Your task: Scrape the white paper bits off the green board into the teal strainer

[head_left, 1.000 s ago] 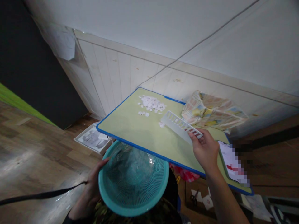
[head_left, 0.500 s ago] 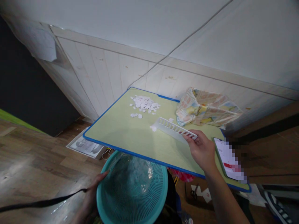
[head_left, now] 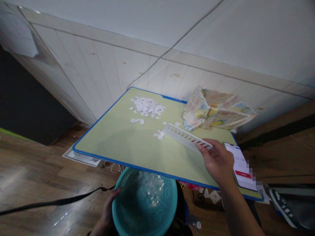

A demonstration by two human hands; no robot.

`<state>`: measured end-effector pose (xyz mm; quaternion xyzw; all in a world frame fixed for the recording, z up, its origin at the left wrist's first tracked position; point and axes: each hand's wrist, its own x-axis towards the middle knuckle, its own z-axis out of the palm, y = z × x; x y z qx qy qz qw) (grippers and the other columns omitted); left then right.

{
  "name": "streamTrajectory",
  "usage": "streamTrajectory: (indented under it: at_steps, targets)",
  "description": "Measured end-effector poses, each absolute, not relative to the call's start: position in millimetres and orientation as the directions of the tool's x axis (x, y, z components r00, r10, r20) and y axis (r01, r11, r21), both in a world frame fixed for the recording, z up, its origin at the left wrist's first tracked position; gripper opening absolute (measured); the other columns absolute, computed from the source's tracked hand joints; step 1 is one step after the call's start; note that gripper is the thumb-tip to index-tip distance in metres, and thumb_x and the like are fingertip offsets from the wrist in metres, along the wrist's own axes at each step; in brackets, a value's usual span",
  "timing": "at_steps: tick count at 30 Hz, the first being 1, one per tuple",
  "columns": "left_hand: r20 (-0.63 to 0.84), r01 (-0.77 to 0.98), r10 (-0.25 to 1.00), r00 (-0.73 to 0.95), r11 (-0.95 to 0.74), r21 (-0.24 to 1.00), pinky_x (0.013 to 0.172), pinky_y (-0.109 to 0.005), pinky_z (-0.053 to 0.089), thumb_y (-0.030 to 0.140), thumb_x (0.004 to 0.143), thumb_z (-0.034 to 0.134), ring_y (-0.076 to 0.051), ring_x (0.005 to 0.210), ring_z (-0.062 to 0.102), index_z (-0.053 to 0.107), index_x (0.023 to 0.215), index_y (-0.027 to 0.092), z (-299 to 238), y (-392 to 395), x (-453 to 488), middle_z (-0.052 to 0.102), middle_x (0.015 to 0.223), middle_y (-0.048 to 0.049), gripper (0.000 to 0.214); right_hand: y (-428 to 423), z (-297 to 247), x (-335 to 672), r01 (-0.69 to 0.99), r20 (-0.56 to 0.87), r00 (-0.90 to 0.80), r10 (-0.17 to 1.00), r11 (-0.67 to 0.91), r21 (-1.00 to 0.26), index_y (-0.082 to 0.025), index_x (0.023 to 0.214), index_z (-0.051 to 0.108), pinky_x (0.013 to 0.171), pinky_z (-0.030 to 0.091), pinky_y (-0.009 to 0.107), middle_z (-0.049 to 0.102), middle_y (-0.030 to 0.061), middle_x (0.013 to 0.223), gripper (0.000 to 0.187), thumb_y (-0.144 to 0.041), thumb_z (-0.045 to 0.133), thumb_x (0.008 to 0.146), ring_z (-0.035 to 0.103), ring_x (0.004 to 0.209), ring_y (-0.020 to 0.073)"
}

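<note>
Two hands split the work: your right hand (head_left: 218,160) pinches the white slotted strip (head_left: 185,137) as a scraper against paper scraps (head_left: 147,107); your left hand (head_left: 112,205) grips the teal basket (head_left: 145,203) under the table (head_left: 118,144) edge as a catcher.

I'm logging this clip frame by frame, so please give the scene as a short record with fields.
Left hand: grips the rim of a round teal plastic basket below the table edge
Right hand: holds a white slotted plastic strip flat on the table
Table: green top, blue edge
On table: pile of white paper scraps, crumpled patterned cloth, phone
Basket contents: white scraps
</note>
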<state>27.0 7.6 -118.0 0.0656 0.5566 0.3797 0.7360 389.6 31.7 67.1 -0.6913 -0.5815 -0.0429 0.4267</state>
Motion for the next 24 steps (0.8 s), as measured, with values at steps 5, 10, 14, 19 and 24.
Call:
streamTrajectory:
  at_steps: [5, 10, 14, 19, 24]
  targets:
    - [-0.752, -0.442, 0.659, 0.029, 0.683, 0.582, 0.047, -0.034, 0.056, 0.031, 0.061, 0.087, -0.023, 0.044, 0.064, 0.077, 0.056, 0.023, -127, 9, 26, 0.074, 0.05, 0.0, 0.013, 35, 65, 391, 0.856, 0.601, 0.341, 0.723, 0.024, -0.516, -0.023, 0.095, 0.072, 0.061, 0.057, 0.029, 0.078, 0.0029, 0.082, 0.018, -0.04, 0.068, 0.089, 0.071, 0.064, 0.0188]
    - [-0.717, -0.452, 0.693, 0.082, 0.667, 0.592, 0.047, -0.033, 0.055, 0.032, 0.065, 0.085, -0.023, 0.045, 0.065, 0.078, 0.057, 0.023, -115, 9, 31, 0.073, 0.05, -0.0006, 0.014, 36, 66, 385, 0.859, 0.583, 0.331, 0.742, 0.019, -0.512, -0.025, 0.095, 0.073, 0.061, 0.056, 0.028, 0.078, 0.0012, 0.081, 0.016, -0.038, 0.068, 0.089, 0.073, 0.065, 0.0189]
    - [-0.726, -0.505, 0.686, 0.052, 0.645, 0.574, 0.05, -0.034, 0.057, 0.03, 0.06, 0.087, -0.026, 0.049, 0.068, 0.078, 0.058, 0.022, -108, 8, 35, 0.074, 0.052, -0.0023, 0.012, 37, 67, 384, 0.851, 0.586, 0.357, 0.728, 0.006, -0.525, -0.023, 0.095, 0.073, 0.062, 0.056, 0.029, 0.078, 0.002, 0.08, 0.018, -0.039, 0.066, 0.09, 0.072, 0.065, 0.0192]
    - [-0.763, -0.502, 0.645, 0.033, 0.671, 0.545, 0.051, -0.033, 0.056, 0.028, 0.064, 0.085, -0.026, 0.051, 0.07, 0.077, 0.06, 0.02, -111, 4, 31, 0.076, 0.054, -0.0029, 0.012, 34, 63, 365, 0.761, 0.521, 0.374, 0.767, 0.068, -0.646, -0.023, 0.097, 0.072, 0.058, 0.056, 0.027, 0.076, -0.0002, 0.075, 0.017, -0.037, 0.069, 0.088, 0.071, 0.059, 0.0171]
    - [-0.85, -0.538, 0.523, 0.067, 0.736, 0.411, 0.07, -0.048, 0.062, 0.032, 0.068, 0.08, -0.04, 0.076, 0.079, 0.081, 0.08, 0.018, -114, -2, 26, 0.082, 0.067, -0.0093, 0.018, 34, 57, 360, 0.717, 0.487, 0.376, 0.788, 0.085, -0.692, -0.021, 0.097, 0.072, 0.056, 0.055, 0.027, 0.076, 0.0009, 0.075, 0.018, -0.036, 0.07, 0.087, 0.07, 0.059, 0.0181]
